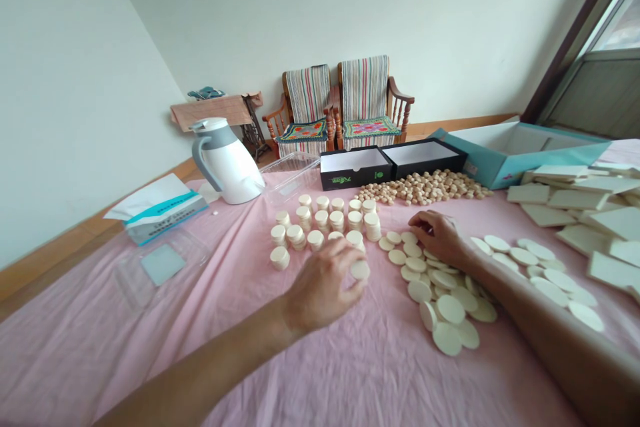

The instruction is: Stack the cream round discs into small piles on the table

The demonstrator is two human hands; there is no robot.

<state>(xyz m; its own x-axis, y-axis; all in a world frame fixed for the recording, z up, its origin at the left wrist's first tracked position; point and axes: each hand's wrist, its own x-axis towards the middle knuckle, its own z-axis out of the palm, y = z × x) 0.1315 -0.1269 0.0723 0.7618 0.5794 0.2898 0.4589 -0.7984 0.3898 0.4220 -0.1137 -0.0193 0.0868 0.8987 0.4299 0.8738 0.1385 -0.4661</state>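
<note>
My left hand (327,283) is curled around a small pale wooden disc (360,271), thumb and forefinger at its edges. Whether more discs lie beneath it is hidden. Just beyond the knuckles stand several short stacks of round discs (321,220) in loose rows. To the right, my right hand (440,233) is held over the far edge of a scattered pile of flat discs (451,309). Its fingers are bent together, pointing left, and what they hold, if anything, cannot be made out. Small loose discs (397,257) lie below that hand.
Beyond my hands are a heap of small wooden pieces (425,188), black boxes (356,168) and a teal box (530,157). Larger discs (550,290) and square boards (575,200) lie right. A white jug (233,170), tissue pack (163,210) and clear plastic tray (193,247) are left.
</note>
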